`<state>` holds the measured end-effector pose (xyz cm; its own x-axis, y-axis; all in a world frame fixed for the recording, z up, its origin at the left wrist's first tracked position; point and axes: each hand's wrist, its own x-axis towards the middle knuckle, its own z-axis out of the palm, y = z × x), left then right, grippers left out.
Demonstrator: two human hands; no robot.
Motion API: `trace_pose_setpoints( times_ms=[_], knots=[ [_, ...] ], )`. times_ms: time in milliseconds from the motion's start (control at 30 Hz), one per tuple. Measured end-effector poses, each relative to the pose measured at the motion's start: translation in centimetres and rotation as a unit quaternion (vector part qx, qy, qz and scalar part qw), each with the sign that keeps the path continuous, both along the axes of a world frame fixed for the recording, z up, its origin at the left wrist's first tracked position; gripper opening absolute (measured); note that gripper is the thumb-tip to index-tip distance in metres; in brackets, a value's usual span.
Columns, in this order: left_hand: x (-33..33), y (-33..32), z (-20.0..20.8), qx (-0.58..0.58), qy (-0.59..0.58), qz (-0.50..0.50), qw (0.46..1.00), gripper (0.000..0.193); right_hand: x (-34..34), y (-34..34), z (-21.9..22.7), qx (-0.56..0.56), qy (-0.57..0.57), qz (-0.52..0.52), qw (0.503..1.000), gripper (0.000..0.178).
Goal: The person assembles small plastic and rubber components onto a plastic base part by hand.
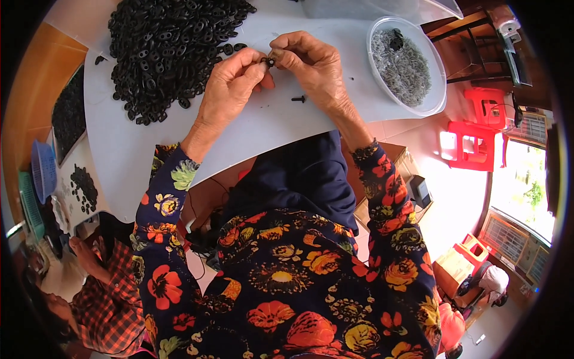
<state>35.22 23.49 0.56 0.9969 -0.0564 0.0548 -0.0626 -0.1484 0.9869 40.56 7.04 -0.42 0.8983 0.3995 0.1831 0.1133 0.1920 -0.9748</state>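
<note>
In front of me, over the white table (263,134), both hands meet at a small black part (271,62). My left hand (232,85) pinches it between thumb and fingertips. My right hand (315,70) closes on it from the other side; the fingertips hide much of its shape. Left of my hands lies a large heap of black oval pieces with holes (164,57). A small black T-shaped piece (298,99) rests on the table below my right hand.
A clear round tub (441,90) at the right holds many small transparent pieces, with some black ones on top. Behind it stands a clear plastic bin (371,9). A person in a checked shirt (110,305) sits at the left. Red stools (469,145) stand on the right.
</note>
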Motion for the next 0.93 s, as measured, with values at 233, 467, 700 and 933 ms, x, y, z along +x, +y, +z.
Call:
trace_pose_setpoints(
  times_ms=[233, 467, 700, 933],
  knots=[
    [-0.17, -0.04, -0.27, 0.029, -0.016, 0.0, 0.999, 0.014, -0.06, 0.17, 0.12, 0.006, -0.013, -0.001, 1.0, 0.015],
    [-0.31, -0.24, 0.02, 0.041, -0.024, 0.011, 0.999, 0.011, -0.08, 0.23, -0.03, -0.008, -0.015, -0.008, 1.0, 0.016],
    [-0.51, -0.66, -0.48, 0.043, -0.057, 0.04, 0.997, 0.009, -0.26, 0.34, -0.04, -0.005, -0.013, -0.005, 1.0, 0.014],
    [-0.61, -0.52, -0.49, 0.07, -0.088, 0.04, 0.993, 0.007, -0.03, 0.12, -0.11, -0.03, -0.005, 0.011, 0.999, 0.012]
  ],
)
